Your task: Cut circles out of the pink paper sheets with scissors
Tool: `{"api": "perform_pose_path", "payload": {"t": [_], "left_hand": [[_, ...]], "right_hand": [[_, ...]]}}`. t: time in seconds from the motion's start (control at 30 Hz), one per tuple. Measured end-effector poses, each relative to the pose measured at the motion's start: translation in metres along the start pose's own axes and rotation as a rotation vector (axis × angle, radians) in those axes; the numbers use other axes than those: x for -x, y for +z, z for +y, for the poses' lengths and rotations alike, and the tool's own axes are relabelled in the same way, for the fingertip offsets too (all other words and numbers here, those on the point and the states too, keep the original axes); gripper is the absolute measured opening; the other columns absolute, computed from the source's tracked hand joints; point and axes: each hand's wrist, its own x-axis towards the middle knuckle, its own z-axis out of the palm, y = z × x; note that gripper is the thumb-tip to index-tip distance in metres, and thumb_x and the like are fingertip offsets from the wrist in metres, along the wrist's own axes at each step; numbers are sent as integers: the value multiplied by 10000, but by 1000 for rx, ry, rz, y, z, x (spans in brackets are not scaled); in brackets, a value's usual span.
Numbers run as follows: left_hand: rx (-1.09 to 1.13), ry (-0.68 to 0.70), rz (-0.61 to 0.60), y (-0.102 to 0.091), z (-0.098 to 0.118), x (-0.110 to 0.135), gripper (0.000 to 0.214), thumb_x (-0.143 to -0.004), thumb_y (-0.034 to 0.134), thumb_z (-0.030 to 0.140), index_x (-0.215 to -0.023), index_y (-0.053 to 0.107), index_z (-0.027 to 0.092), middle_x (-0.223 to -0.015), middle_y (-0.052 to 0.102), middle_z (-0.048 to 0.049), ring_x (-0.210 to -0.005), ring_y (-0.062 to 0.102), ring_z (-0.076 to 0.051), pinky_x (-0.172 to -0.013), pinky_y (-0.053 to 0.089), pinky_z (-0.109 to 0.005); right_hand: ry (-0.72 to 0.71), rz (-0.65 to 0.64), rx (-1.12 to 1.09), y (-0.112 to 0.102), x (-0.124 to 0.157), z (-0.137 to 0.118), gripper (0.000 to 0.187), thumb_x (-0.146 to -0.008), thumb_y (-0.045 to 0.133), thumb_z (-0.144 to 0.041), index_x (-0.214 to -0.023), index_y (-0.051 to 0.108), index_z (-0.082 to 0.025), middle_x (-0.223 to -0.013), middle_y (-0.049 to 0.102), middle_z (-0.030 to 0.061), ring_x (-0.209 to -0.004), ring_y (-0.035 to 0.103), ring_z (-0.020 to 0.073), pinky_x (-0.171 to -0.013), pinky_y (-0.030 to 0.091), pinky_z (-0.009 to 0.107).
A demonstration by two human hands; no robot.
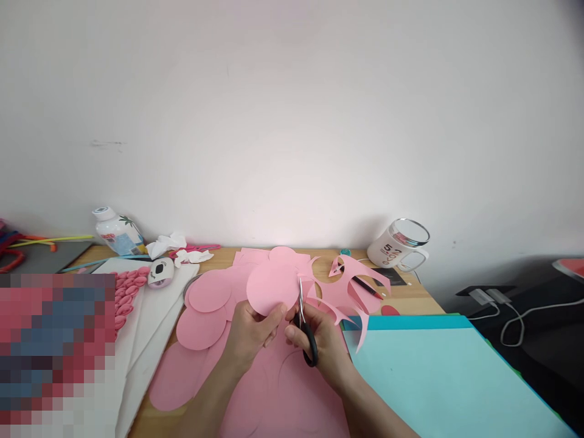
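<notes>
My left hand (256, 333) pinches the lower edge of a pink paper circle (270, 286) between thumb and fingers. In my right hand (322, 337) is a pair of scissors with black handles (310, 347), their blades pointing up along the circle's right edge. To the right of the blades hang curved pink paper scraps (340, 286). Several cut pink circles (201, 327) overlap at the left. Beneath both hands spreads a larger pink sheet (292, 395) with faint curved pencil lines.
A white mug (396, 246) stands at the back right, near a dark pen (365, 286). Light blue sheets (438, 371) lie at the right. At the left are a white bottle (117, 232), crumpled tissue (166, 243) and pink braided material (130, 295). A wall closes off the back.
</notes>
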Motion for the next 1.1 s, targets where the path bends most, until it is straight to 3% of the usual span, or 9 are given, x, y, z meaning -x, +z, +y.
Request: {"api": "perform_pose_path", "payload": {"t": [0.33,1.1], "left_hand": [[9,18,-10,-1,-2,-1,424,-663,609,364,-378,344,196,-318,311,75,-326,241,-43,-362,215,-216],[18,32,-19,-2,-4,-3,406,-671,623,345,-403,361,189,-329,322,78,-328,261,-43,-364,225,-209]], "right_hand": [[33,24,-7,3,1,-8,230,-685,701,-347,-723,541,-186,-587,464,-33,-544,457,120,-463,333,225],[-24,-15,37,2,0,-6,189,-766,597,-260,-634,491,-175,-494,454,-53,-483,384,90,-464,294,225]]}}
